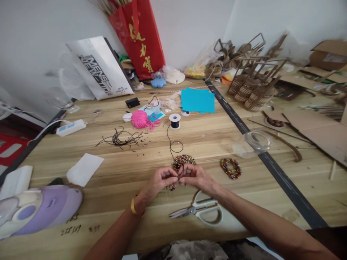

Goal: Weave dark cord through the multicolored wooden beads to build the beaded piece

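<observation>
While scissors (pixel 193 210) are lying nearby, the left hand (pixel 162 180) and right hand (pixel 196 177) are pinching cord (pixel 170 144) by beads (pixel 187 159), each grip narrow.

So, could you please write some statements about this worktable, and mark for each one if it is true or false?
1. The left grip and the right grip are close together at a beaded bundle. True.
2. The spool of black cord is farther away than the scissors. True.
3. The spool lies on its side. False: it stands upright.
4. A beaded ring lies to the right of the right grip. True.
5. The yarn is green. False: the yarn ball is pink.
</observation>
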Available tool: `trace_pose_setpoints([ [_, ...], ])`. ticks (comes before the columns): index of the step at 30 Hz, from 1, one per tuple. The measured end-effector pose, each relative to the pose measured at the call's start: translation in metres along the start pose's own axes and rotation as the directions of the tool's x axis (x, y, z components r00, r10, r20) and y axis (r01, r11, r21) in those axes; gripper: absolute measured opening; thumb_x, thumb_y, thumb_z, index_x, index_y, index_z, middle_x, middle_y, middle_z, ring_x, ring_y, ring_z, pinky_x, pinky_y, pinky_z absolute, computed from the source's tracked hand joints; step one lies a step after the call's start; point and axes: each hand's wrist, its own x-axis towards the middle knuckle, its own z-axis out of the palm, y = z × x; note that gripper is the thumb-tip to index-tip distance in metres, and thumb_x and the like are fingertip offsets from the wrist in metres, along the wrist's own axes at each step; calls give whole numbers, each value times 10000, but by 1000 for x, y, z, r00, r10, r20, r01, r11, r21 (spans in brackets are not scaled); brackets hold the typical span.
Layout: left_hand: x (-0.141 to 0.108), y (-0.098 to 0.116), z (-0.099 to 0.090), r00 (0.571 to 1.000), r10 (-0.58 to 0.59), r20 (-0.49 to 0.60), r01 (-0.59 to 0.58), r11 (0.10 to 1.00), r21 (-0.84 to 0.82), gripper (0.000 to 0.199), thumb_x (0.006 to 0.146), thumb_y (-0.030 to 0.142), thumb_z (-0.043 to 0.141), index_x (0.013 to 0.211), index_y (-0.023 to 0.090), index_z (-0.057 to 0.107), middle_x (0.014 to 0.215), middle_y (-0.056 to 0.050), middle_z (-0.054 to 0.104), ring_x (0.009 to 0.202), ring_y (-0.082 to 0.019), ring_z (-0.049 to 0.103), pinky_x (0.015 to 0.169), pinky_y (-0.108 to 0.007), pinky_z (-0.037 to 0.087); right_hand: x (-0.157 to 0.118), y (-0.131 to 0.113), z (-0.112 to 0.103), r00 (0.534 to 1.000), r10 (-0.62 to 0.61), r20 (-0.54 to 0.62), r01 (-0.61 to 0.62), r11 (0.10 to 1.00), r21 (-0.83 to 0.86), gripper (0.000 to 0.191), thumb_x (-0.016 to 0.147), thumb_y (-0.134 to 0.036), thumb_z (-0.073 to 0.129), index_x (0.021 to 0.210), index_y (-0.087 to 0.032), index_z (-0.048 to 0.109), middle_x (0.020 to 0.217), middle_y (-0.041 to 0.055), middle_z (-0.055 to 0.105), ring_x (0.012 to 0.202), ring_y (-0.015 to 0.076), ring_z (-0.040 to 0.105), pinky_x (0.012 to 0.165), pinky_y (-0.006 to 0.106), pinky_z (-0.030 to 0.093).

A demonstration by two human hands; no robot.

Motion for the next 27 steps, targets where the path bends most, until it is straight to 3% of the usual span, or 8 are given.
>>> trace_pose_setpoints([
  [4,1,-1,-1,997,-10,-73,10,1000,1,278,700,358,733,748,119,598,617,5,604,542,-87,540,538,-198,445,1,3,0,1000,-15,14,15,998,53,282,646,-298,803,764,-137,604,731,13,669,649,111,604,560,206,468],
  [12,2,-6,-2,992,-15,-122,14,1000,-5,316,682,394,740,751,127,584,599,2,616,530,-93,547,518,-200,446,4,7,-2,999,-27,-48,30,997,65,277,714,-368,751,789,-124,644,672,14,667,570,95,611,517,194,477],
  [20,2,1,0,992,-85,-90,89,995,36,335,652,402,759,742,129,586,614,-2,618,536,-100,547,529,-214,452,2,9,0,989,0,-149,34,975,222,250,657,-301,805,705,-145,615,607,-18,640,544,75,570,499,165,451],
  [27,2,3,2,995,-91,-41,92,995,29,345,675,433,735,753,133,581,669,-20,625,608,-124,578,555,-226,467,2,10,0,991,60,-121,-18,947,322,282,671,-335,794,710,-147,587,634,-1,660,568,95,623,483,162,454],
])
